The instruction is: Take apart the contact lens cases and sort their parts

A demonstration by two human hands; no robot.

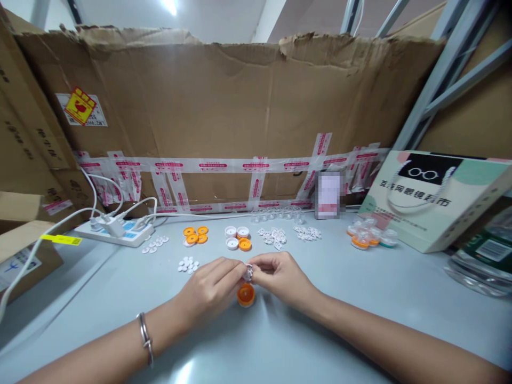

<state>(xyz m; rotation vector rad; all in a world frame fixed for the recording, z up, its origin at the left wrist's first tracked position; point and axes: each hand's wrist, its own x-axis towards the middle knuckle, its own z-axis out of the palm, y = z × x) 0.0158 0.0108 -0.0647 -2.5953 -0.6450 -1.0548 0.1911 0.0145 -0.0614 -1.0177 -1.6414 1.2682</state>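
Note:
Between the fingertips of my left hand [218, 282] and my right hand [282, 274] is a small white patterned plastic piece [248, 273]. Both hands are closed in a pinch on it, and the fingers cover part of its shape. Just below, on the table, sits a round orange cup [245, 294] with a white outer base, its hollow side up. Beyond my hands lie white and orange round cups [237, 238], orange discs [196, 234] and two piles of small white patterned pieces [272, 237]. White round discs [188, 264] lie beside my left hand.
A power strip [116, 230] with cables stands at the back left. Clear domes [278, 214] line the back near a blurred upright phone-like object [329, 194]. Capped domed pieces [371, 234], a paper bag [432, 197] and a large bottle [486, 250] are at right. A cardboard sheet [240, 106] walls the back.

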